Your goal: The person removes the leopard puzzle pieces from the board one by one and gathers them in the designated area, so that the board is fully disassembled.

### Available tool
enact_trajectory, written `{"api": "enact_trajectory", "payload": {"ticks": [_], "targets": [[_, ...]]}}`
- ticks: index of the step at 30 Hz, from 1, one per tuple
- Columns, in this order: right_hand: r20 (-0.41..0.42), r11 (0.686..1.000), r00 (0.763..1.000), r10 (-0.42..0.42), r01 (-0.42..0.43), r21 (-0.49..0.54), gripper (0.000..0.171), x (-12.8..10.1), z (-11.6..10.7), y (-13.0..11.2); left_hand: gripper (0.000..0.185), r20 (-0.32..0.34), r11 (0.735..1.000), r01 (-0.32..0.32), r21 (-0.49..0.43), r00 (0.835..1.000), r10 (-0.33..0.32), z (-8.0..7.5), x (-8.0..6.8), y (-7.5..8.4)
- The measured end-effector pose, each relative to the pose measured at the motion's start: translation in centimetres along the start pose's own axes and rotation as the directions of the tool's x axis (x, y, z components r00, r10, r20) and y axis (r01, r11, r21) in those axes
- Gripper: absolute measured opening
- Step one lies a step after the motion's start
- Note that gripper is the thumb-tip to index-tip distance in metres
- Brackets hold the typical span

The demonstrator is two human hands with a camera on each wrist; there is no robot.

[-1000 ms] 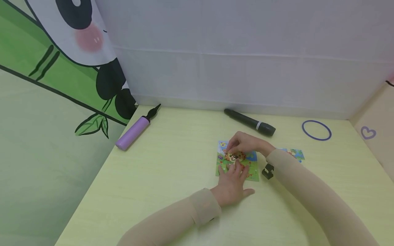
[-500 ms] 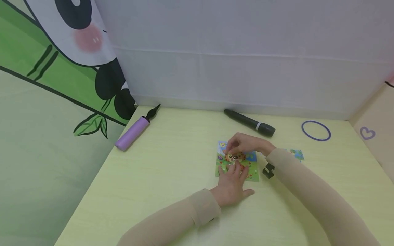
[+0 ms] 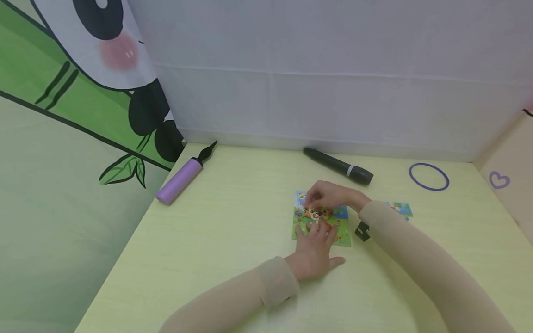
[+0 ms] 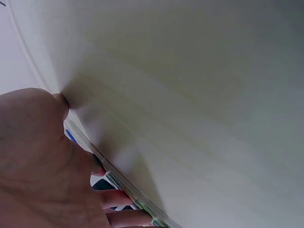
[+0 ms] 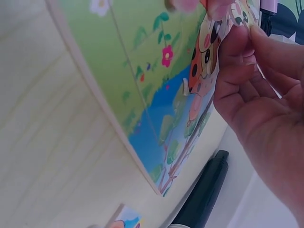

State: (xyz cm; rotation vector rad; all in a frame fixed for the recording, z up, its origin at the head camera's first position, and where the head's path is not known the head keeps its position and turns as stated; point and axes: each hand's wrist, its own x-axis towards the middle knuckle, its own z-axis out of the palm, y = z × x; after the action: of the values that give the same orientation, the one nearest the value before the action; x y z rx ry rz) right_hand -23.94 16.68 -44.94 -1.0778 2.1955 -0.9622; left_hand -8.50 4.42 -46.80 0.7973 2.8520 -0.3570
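A jigsaw puzzle [image 3: 343, 236] with a cartoon leopard on a green meadow lies flat on the table, its frame edge showing in the right wrist view. My left hand [image 3: 311, 256] rests on its lower part, fingers spread and thumb out to the side. Over the upper left of the picture, my right hand [image 3: 329, 194] pinches a spotted puzzle piece [image 5: 241, 13] between thumb and forefinger, close against the leopard's head. The other right fingers are curled under. In the left wrist view, the left fingertips [image 4: 130, 218] touch the puzzle's edge.
Loose puzzle pieces [image 3: 402, 209] lie to the right, partly behind the right sleeve. A black microphone [image 3: 338, 164] lies behind the puzzle. A purple hand pump [image 3: 180, 181] is at the back left, a blue ring [image 3: 433, 189] at the back right. A pale wall [image 3: 266, 101] closes the back.
Almost nothing differs. The right hand shifts very slightly over the same spot of the puzzle, and the left hand keeps its place.
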Motion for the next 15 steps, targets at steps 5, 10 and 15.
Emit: {"api": "enact_trajectory", "payload": {"ticks": [5, 10, 15], "targets": [[-0.002, 1.000, 1.000, 0.000, 0.000, -0.013, 0.012, 0.05, 0.03, 0.03, 0.082, 0.005, 1.000, 0.000, -0.008, 1.000, 0.000, -0.09, -0.13, 0.08], [-0.011, 0.998, 1.000, 0.009, -0.010, -0.064, 0.011, 0.01, -0.16, -0.11, 0.082, 0.002, 1.000, -0.006, -0.003, 1.000, 0.006, 0.08, -0.04, 0.05], [0.009, 0.999, 1.000, -0.021, 0.021, -0.046, 0.010, -0.13, -0.41, -0.52, 0.082, 0.010, 1.000, -0.007, 0.009, 1.000, 0.007, 0.31, 0.19, -0.01]]}}
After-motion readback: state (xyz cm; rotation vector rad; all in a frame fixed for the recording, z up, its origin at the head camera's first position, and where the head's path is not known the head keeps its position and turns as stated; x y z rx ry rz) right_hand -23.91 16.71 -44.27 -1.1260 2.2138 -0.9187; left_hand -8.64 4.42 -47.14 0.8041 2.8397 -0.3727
